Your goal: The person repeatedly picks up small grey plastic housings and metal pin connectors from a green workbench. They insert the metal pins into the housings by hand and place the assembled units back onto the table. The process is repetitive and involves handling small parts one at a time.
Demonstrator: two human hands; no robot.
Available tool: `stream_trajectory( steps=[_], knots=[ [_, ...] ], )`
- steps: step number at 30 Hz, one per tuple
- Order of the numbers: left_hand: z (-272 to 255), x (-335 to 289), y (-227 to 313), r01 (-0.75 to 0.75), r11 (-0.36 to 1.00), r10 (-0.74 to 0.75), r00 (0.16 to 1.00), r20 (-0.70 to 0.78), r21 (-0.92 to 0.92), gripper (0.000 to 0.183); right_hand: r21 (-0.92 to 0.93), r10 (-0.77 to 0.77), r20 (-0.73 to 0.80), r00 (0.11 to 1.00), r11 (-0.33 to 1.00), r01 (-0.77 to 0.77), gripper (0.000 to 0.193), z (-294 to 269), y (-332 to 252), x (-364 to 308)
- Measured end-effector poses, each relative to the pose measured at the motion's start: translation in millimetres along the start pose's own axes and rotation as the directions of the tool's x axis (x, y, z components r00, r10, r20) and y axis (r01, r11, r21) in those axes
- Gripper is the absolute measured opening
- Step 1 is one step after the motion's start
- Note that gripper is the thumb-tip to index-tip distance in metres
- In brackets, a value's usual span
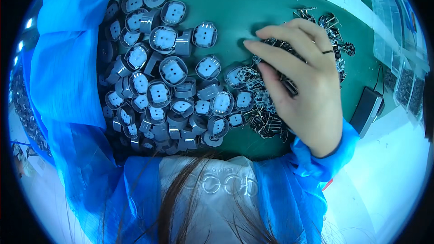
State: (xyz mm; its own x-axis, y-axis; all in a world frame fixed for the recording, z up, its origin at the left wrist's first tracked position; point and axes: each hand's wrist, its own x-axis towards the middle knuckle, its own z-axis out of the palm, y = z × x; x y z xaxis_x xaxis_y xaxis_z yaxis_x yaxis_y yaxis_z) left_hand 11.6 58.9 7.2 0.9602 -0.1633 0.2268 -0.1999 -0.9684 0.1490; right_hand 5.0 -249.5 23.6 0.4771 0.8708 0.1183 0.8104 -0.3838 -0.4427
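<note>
My right hand (307, 77) is over a heap of small metal contact parts (266, 124) on the green mat. Its thumb and fingers are curved but apart, and the parts show between them; nothing is visibly gripped. Left of this hand lies a big pile of round grey plastic housings (173, 71) with pale inserts, each insert with small holes. Some housings lie on their sides or face down. My left arm in its blue sleeve (68, 63) reaches up along the pile's left side. Only the wrist shows at the top edge; the left hand itself is out of view.
The green mat (239, 4) has a pale raised rim along its far side. At the right stand a clear plastic box (384, 22) and a clear tray of small dark parts (409, 95). A black device with a cord (365, 108) lies nearer. Dark parts fill a blue-edged bin (25, 108) at far left.
</note>
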Motion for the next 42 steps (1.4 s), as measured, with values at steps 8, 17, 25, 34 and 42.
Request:
stream_trajectory(
  steps=[8, 17, 25, 34, 42],
  knots=[
    [5, -12, 35, -0.312, 0.859, 0.374, 0.924, 0.081, -0.407, 0.023, 0.048, 0.139, -0.311, 0.940, 0.990, -0.131, 0.018, -3, -2, 3],
    [-16, -27, 92, -0.171, 0.759, 0.494, 0.781, 0.383, -0.629, 0.017, 0.605, 0.303, -0.145, 0.942, 0.781, -0.158, 0.025, -13, 2, -1],
    [-11, -10, 84, -0.126, 0.803, 0.398, 0.841, 0.368, -0.582, 0.025, 0.759, 0.458, -0.069, 0.886, 0.601, -0.252, 0.023, -12, -3, -1],
    [6, -8, 77, -0.142, 0.753, 0.387, 0.885, 0.259, -0.642, 0.028, 0.698, 0.522, -0.119, 0.844, 0.648, -0.303, 0.015, -13, -6, 0],
    [17, -20, 90, 0.153, 0.253, 0.258, 0.941, 0.219, -0.955, 0.023, 0.419, 0.301, -0.320, 0.898, 0.896, -0.151, 0.016, -1, -5, 1]
  ],
)
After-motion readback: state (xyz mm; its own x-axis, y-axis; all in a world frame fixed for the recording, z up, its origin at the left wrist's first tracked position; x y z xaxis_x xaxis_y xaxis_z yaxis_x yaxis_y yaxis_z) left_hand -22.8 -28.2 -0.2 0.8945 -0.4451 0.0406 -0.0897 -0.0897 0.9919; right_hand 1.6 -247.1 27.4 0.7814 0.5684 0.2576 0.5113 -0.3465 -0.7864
